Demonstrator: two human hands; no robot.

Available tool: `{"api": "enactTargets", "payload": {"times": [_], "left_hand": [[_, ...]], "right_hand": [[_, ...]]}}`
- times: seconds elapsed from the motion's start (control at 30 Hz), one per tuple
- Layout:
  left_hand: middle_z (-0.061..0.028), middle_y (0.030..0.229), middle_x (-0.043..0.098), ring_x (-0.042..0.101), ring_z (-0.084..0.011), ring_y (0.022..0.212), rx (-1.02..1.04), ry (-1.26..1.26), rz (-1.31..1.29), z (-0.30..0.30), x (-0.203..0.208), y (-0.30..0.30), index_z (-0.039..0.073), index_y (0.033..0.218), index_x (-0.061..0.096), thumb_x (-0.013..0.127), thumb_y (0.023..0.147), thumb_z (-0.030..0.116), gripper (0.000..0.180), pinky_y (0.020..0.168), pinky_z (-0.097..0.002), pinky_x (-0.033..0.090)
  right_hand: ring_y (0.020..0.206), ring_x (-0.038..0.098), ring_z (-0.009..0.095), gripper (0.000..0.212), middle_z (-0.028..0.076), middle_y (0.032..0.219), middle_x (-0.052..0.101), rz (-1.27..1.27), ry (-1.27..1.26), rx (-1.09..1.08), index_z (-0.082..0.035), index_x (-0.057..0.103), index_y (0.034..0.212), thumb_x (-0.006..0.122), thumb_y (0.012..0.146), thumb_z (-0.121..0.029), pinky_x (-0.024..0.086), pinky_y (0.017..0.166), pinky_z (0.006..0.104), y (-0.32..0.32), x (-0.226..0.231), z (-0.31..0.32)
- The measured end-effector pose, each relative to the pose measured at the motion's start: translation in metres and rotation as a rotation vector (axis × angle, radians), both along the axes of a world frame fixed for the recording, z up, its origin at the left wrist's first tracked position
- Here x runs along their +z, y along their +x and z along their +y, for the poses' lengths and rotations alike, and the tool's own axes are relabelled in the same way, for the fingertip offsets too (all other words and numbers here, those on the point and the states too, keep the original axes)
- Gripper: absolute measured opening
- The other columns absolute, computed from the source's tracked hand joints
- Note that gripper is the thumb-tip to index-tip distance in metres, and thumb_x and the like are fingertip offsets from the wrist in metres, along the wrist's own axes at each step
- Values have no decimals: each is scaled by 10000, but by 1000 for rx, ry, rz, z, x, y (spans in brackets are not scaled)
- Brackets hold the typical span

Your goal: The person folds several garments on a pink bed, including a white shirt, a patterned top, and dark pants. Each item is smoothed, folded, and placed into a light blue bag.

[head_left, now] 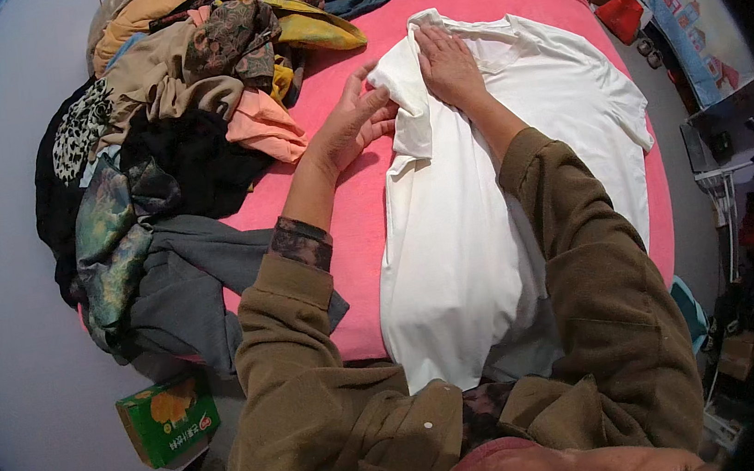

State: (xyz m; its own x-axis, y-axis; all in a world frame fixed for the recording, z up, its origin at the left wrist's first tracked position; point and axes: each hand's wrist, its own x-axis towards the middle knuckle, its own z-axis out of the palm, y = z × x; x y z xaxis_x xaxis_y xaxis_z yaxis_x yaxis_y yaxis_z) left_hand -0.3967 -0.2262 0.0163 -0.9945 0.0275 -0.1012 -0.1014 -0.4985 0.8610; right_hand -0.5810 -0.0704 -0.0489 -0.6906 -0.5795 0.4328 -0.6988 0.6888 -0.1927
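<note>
White T-shirt, partly folded, on pink cloth

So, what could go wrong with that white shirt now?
The white shirt might crease, because its cloth is bunched up beside the left hand. The brown right sleeve reaches across the shirt, so it could catch the cloth and pull it crooked. And the shirt's bottom end seems to go past the near edge of the pink cover, so it might slip down there.
</note>
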Motion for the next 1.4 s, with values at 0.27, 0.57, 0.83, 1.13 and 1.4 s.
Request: {"api": "enactTargets", "payload": {"times": [0.27,0.57,0.83,1.13,1.4], "left_hand": [[-35,1019,669,635,-109,799,364,-265,80,-4,-14,-23,15,1260,622,640,915,47,347,720,-241,531],[-161,1433,465,564,-248,1207,620,-470,54,-22,-20,-26,-7,1339,526,653,923,128,456,995,-348,489],[-148,1204,599,502,-323,1222,405,-1613,107,-11,-8,-1,95,1030,710,859,675,417,501,1073,-410,372],[-19,1064,630,613,-150,986,114,-637,-22,-8,-5,-3,85,1027,640,809,826,212,291,825,-296,510],[-49,1120,662,653,-139,954,143,-228,-236,-22,0,0,50,1283,575,654,966,181,352,824,-303,556]], "right_hand": [[1448,348,226,514,69,1550,409,10,10,-12,-126,444,1469,388,1011,-352,215,1206,441,2,0,0],[1439,358,237,525,76,1533,431,-13,-42,-7,-118,464,1453,433,1006,-392,222,1199,439,5,3,1],[1430,369,243,525,81,1524,442,1,-87,15,-115,481,1442,437,1002,-398,222,1196,441,1,-1,0],[1444,351,234,530,82,1534,431,-22,-62,12,-110,470,1452,423,1002,-386,210,1206,416,2,3,0],[1423,383,251,509,86,1508,463,11,-99,24,-108,499,1422,449,994,-378,243,1184,427,1,1,0]]}}
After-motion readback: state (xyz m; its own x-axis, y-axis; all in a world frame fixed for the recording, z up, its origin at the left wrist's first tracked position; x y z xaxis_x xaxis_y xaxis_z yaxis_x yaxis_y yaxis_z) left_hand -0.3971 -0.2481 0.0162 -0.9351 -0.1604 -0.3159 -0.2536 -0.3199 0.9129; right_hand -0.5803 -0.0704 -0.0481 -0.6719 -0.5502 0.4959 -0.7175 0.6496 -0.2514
